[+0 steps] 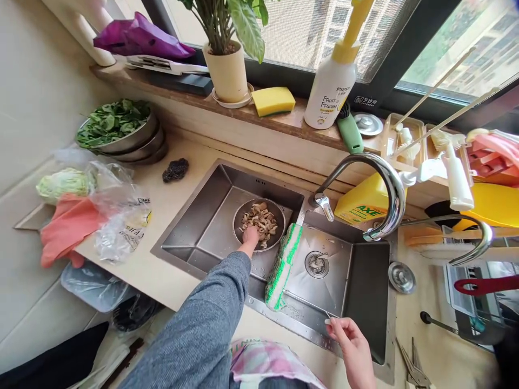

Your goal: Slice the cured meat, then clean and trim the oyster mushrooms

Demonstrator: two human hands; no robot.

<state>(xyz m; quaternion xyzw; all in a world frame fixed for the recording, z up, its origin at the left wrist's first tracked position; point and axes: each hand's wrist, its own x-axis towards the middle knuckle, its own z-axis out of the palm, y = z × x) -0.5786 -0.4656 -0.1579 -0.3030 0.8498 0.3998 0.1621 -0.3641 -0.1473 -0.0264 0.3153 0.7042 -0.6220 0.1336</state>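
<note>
My left hand point(251, 236) reaches down into a round metal bowl point(234, 216) in the left sink basin. Mushroom pieces point(265, 220) fill much of the bowl, and my fingertips are hidden among them. Over the front edge of the right basin, my right hand point(346, 336) is closed in a pinch. A small whitish bit with a thin dark tip shows at its fingertips, too small to name. Between the basins lies a green-and-white cloth point(284, 267), draped along the divider.
A chrome faucet point(395, 197) arches over the right basin point(367, 302), which has a drain strainer point(317, 264). Stacked bowls hold leafy greens point(115, 123) at the left. A yellow detergent bottle point(360, 200) stands behind the faucet. Pliers point(413, 367) lie at the lower right.
</note>
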